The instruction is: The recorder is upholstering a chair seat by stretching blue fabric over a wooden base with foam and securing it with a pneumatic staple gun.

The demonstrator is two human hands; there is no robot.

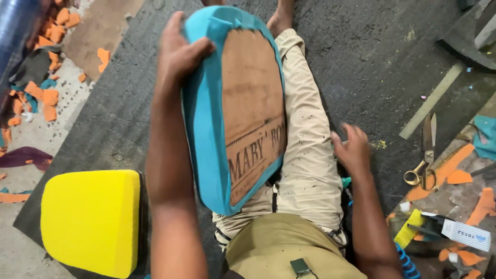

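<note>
Left hand [178, 49] grips the top edge of a teal-covered seat board [235, 111] on the lap; right hand [351, 150] hovers open beside the thigh, scissors [426, 155] nearby.

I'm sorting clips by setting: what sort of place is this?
Probably a small upholstery workshop, worked on the floor: a board being covered in blue fabric, a yellow foam cushion, scissors and orange offcuts.
</note>
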